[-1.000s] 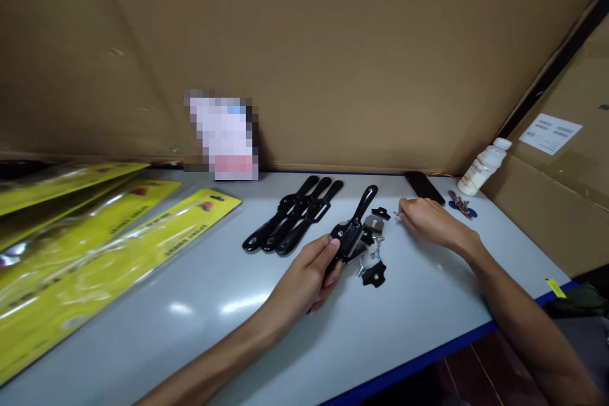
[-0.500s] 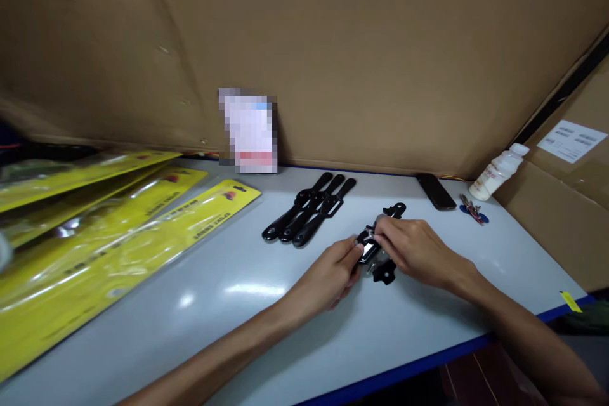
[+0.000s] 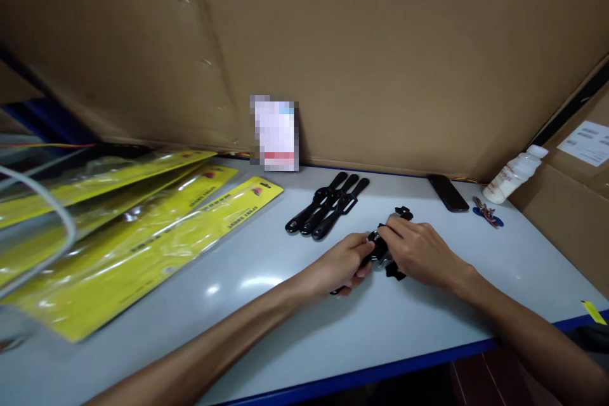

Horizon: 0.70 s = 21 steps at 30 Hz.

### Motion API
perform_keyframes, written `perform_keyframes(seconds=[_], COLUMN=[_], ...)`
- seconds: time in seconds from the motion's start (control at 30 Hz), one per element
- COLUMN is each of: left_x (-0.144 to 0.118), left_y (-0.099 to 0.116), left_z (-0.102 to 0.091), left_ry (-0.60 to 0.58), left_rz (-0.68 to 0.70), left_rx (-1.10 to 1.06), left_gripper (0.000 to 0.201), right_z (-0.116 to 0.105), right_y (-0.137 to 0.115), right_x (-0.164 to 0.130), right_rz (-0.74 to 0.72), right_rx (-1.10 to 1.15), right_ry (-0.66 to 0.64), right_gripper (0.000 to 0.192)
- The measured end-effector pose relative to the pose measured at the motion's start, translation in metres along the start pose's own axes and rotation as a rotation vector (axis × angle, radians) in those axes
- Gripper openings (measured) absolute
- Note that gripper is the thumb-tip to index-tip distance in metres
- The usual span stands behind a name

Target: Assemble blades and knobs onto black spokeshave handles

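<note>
- Since a second ago the right hand (image 3: 419, 252) has come in from the loose parts on the desk (image 3: 266, 323) and joined the left hand (image 3: 345, 263) on the black spokeshave body (image 3: 375, 246).
- That body lies near the desk's middle; the left hand grips its near handle, and the right hand's fingers pinch a small part at its centre.
- Judging by this, fitting is under way: black knobs (image 3: 396, 271) lie loose beside it.
- Three more spokeshave bodies (image 3: 328, 206) wait behind.
- Yellow packaging cards (image 3: 143, 241) lie far left; a phone (image 3: 448, 193), keys (image 3: 486, 212) and a bottle (image 3: 514, 174) sit right.
</note>
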<state>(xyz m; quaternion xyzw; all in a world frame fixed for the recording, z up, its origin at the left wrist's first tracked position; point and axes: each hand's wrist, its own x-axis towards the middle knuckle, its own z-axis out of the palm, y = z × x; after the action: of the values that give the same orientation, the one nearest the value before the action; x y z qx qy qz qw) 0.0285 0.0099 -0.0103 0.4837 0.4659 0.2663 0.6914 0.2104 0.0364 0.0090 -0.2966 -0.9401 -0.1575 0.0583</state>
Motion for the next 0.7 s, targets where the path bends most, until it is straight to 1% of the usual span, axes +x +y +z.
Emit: perform_keyframes(seconds=[0.2,0.37,0.57,0.7], left_x=[-0.001,-0.003,-0.003,-0.004], left_y=[0.001,0.003,0.002,0.002], left_z=[0.0,0.0,-0.002,-0.002], left_ry=[0.01,0.003,0.002,-0.016], left_rz=[-0.02,-0.034,-0.013,-0.006], left_rx=[0.045,0.024,0.002,0.058], left_gripper=[0.017,0.017,0.015,0.018], right_z=[-0.001,-0.002,0.003,0.009], right_y=[0.0,0.006,0.01,0.006], right_x=[0.001,-0.001,0.0,0.0], right_rz=[-0.033,-0.036,-0.021,0.006], right_rx=[0.071,0.147,0.261,0.259], right_ry=[0.053,0.08,0.12,0.19], right_gripper=[0.027,0.029,0.032,0.034])
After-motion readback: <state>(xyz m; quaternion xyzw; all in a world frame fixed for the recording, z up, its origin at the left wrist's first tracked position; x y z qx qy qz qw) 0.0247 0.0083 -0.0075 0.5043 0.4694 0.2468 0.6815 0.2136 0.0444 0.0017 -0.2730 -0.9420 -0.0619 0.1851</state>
